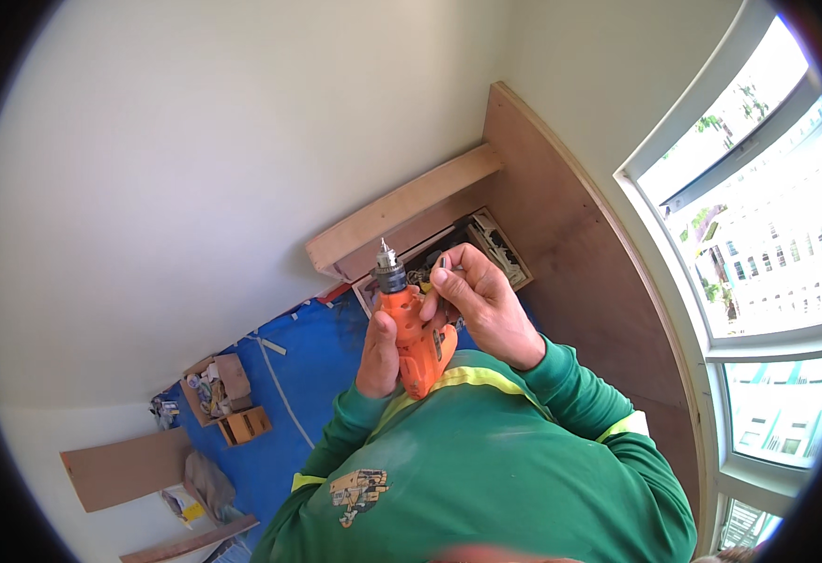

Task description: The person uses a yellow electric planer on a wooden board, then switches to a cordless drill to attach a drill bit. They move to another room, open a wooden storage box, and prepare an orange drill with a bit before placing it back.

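An orange power drill [415, 349] is held in front of my chest, its black and silver chuck [389, 271] tilted up and away from me. A short pointed metal bit [383, 246] sticks out of the chuck. My left hand [379, 355] is wrapped round the drill body from the left side. Just right of the chuck, my right hand [486, 305] is closed in a pinch. Between its thumb and forefinger shows a small dark piece [443, 264], too small to name. The right hand's lower fingers are close to the drill; whether they touch it I cannot tell.
Beyond my hands stands a wooden frame [411, 197] with a tray of tools [495, 246] below it. A tall wooden panel [580, 225] and a window [739, 235] are on the right. Blue sheeting [270, 413] covers the floor, with an open cardboard box [235, 377] at left.
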The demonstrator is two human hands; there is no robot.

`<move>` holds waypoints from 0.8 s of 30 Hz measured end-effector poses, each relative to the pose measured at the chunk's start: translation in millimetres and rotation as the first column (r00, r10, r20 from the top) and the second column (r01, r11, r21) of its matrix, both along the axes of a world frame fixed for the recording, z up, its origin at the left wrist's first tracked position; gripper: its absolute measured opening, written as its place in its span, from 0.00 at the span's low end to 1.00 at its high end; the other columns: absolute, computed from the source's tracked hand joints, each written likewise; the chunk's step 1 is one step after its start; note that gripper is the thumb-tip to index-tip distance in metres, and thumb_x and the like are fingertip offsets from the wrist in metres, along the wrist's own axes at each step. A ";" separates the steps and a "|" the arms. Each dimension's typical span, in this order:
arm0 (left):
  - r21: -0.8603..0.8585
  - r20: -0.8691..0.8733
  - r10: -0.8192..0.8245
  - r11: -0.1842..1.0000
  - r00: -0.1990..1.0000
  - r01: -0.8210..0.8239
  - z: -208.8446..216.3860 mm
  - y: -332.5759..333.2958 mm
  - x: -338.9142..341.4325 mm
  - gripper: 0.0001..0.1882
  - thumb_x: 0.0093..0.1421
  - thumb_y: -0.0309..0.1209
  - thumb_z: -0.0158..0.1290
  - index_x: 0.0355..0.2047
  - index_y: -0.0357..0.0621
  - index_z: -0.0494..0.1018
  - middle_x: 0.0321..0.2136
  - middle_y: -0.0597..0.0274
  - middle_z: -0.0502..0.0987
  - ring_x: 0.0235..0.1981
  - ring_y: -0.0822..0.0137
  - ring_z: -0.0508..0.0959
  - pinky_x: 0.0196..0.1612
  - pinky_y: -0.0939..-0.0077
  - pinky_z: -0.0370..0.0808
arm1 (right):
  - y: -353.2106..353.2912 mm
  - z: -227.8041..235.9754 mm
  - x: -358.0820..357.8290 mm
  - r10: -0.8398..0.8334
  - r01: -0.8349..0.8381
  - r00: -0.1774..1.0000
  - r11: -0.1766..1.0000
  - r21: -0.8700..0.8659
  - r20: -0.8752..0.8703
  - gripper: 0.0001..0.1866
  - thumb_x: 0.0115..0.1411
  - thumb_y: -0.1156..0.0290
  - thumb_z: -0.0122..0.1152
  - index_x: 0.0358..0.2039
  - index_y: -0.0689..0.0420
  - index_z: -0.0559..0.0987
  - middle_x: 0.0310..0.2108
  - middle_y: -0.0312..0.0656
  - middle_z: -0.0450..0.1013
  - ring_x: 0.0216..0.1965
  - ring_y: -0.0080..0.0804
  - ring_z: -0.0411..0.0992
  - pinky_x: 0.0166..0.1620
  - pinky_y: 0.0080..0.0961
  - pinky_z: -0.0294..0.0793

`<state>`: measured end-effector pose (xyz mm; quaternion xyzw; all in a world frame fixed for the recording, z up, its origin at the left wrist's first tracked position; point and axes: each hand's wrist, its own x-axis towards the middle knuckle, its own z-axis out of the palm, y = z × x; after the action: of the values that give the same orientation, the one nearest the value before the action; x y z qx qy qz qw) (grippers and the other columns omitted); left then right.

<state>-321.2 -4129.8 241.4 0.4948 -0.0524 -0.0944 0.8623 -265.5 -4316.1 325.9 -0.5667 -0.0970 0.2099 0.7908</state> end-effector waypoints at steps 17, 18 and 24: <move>0.039 0.051 -0.042 0.998 0.998 0.040 17.5 -11.1 -0.8 0.46 0.68 0.72 0.45 0.64 0.40 0.62 0.49 0.59 0.74 0.50 0.65 0.77 0.57 0.65 0.78 | 3.6 11.0 7.5 -0.060 0.059 0.997 0.997 -0.045 -0.038 0.13 0.80 0.59 0.52 0.45 0.57 0.69 0.29 0.38 0.80 0.25 0.22 0.76 0.34 0.19 0.77; 0.011 0.074 -0.046 0.999 0.996 0.045 17.2 -11.1 -0.3 0.44 0.70 0.68 0.47 0.65 0.40 0.62 0.49 0.59 0.75 0.51 0.66 0.77 0.58 0.65 0.77 | 4.7 10.6 6.5 -0.071 0.070 0.997 0.996 -0.050 -0.029 0.13 0.80 0.59 0.53 0.45 0.56 0.69 0.29 0.38 0.80 0.24 0.22 0.75 0.33 0.19 0.77; 0.184 0.171 -0.010 0.983 0.985 -0.021 8.8 -11.7 -2.1 0.39 0.73 0.63 0.49 0.65 0.40 0.61 0.49 0.60 0.75 0.51 0.70 0.76 0.59 0.68 0.75 | -2.8 10.2 1.0 -0.084 0.085 0.980 0.996 -0.002 -0.178 0.12 0.78 0.59 0.55 0.44 0.54 0.70 0.28 0.36 0.79 0.23 0.22 0.74 0.33 0.20 0.76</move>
<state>-323.3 -4141.6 250.2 0.5792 -0.1159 -0.0536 0.8051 -264.4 -4318.9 336.0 -0.5472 -0.0024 0.2258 0.8060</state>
